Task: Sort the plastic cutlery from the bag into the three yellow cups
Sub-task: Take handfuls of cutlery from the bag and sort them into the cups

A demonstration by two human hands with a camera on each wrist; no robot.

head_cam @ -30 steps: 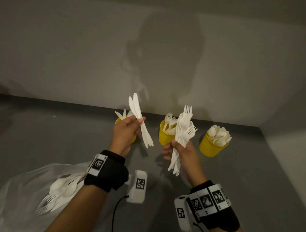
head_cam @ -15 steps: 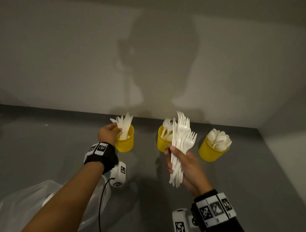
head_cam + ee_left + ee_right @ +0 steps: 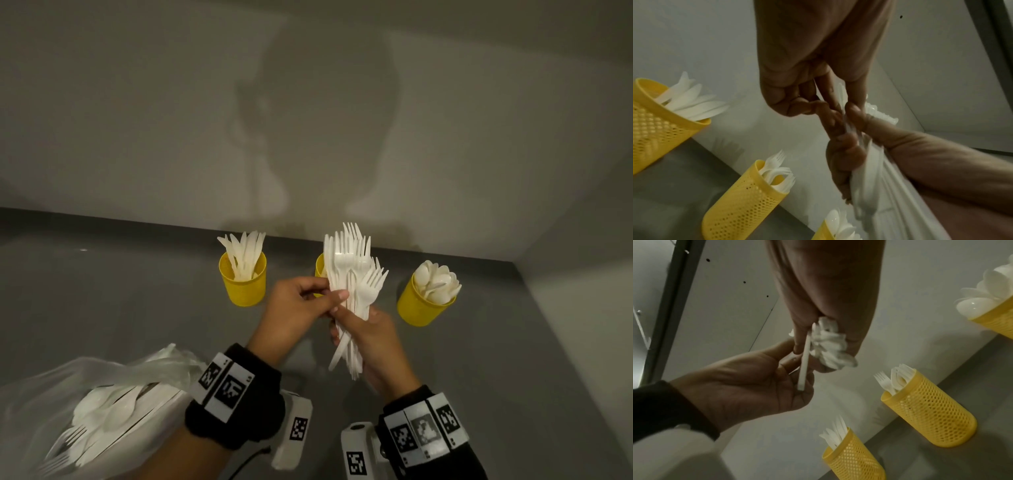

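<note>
The bundle of white cutlery (image 3: 352, 294) stands upright in my right hand (image 3: 373, 339), fork heads up, in front of the middle yellow cup (image 3: 320, 269), with that hand's fingers wrapped tight around the handles low down. My left hand (image 3: 298, 315) comes in from the left, its thumb and fingertips pinching one thin piece at the bundle's left edge (image 3: 804, 365); I judge the step in hand is drawing that piece free to sort it. To do it well I would keep the right hand firm, pull the single piece straight along its length so the tines do not snag neighbours, check what it is, then carry it to its cup: knives sit in the left cup (image 3: 244, 284), forks in the middle one, spoons in the right cup (image 3: 421, 308). The head view shows all three cups along the far wall of the grey tabletop (image 3: 120, 308) and the clear bag (image 3: 96, 404) at near left, with more cutlery inside. It hides the pinch itself; the right wrist view shows the single flat handle separated from the clump of handle ends, and the left wrist view shows the two hands touching at the bundle. Neither wrist view shows the bag.
</note>
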